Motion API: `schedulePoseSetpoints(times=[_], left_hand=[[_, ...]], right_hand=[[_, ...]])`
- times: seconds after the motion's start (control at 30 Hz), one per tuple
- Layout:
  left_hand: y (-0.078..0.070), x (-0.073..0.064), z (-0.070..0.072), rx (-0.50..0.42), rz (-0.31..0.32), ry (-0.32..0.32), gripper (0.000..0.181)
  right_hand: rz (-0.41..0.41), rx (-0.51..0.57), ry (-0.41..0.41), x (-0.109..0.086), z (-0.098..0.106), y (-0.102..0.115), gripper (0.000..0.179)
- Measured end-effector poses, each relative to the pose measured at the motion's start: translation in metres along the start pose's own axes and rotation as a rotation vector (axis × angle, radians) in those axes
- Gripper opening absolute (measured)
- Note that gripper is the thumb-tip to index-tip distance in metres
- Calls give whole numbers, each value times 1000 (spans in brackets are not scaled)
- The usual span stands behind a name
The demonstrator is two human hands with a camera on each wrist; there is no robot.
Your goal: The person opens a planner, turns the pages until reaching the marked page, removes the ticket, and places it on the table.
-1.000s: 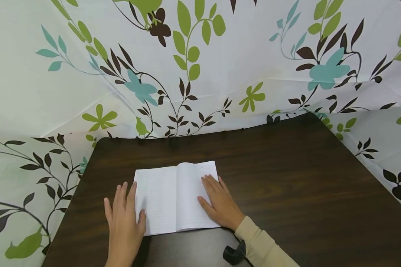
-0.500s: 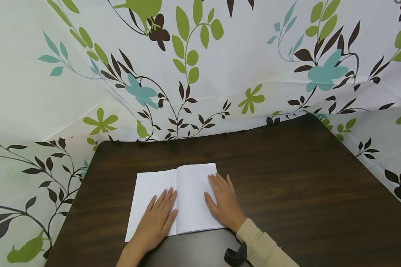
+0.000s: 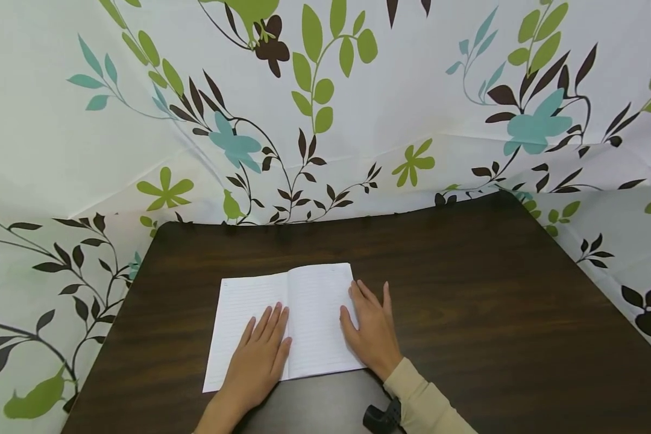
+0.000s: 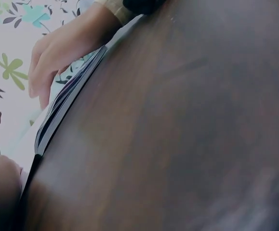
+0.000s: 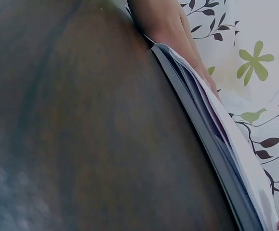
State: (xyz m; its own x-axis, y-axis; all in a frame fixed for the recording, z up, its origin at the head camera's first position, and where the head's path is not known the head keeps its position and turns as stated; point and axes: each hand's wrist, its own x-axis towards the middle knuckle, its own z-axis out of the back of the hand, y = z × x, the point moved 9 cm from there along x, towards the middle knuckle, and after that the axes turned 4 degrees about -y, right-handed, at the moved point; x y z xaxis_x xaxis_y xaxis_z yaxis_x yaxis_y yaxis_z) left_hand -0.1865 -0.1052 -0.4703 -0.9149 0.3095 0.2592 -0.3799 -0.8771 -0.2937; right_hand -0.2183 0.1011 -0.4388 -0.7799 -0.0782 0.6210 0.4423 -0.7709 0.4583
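Observation:
A lined notebook (image 3: 317,319) lies spread on the dark table, its fold running between two white pages. On the left page rests my left hand (image 3: 257,355), fingers extended and their tips close to the fold. My right hand (image 3: 373,328) is at the right page's outer edge, thumb over the paper and fingers fairly straight. From the left wrist, the notebook's stacked page edges (image 4: 72,101) show below the right hand (image 4: 72,45). In the right wrist view, the left hand (image 5: 173,33) lies over the near end of the notebook (image 5: 202,120). Neither hand grips anything.
The brown wood-grain table (image 3: 493,301) extends well to the right of the notebook. Behind it hangs a white cloth (image 3: 358,120) printed with leaves and flowers. A black device (image 3: 382,416) sits by the right sleeve (image 3: 425,398).
My left hand has moved right from the notebook's left edge onto the left page, near the fold. The right hand has slid slightly right, toward the outer edge of its page.

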Motion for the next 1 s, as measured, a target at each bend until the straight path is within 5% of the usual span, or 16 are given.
schedulePoseSetpoints(times=[0.17,0.4,0.7,1.0], left_hand=[[-2,0,2,-29,-12,-19,76],[-5,3,0,-84,-71,55,126],[-8,2,4,-177,-99,33,120],[-5,-2,0,-288,-81,61,123]], right_hand=[[26,-13,42,-1,-5,4,49],[-1,40,85,1,-12,3,49],[-247,210,25,0,-9,-14,51],[-316,181,17,-2,-8,-21,59]])
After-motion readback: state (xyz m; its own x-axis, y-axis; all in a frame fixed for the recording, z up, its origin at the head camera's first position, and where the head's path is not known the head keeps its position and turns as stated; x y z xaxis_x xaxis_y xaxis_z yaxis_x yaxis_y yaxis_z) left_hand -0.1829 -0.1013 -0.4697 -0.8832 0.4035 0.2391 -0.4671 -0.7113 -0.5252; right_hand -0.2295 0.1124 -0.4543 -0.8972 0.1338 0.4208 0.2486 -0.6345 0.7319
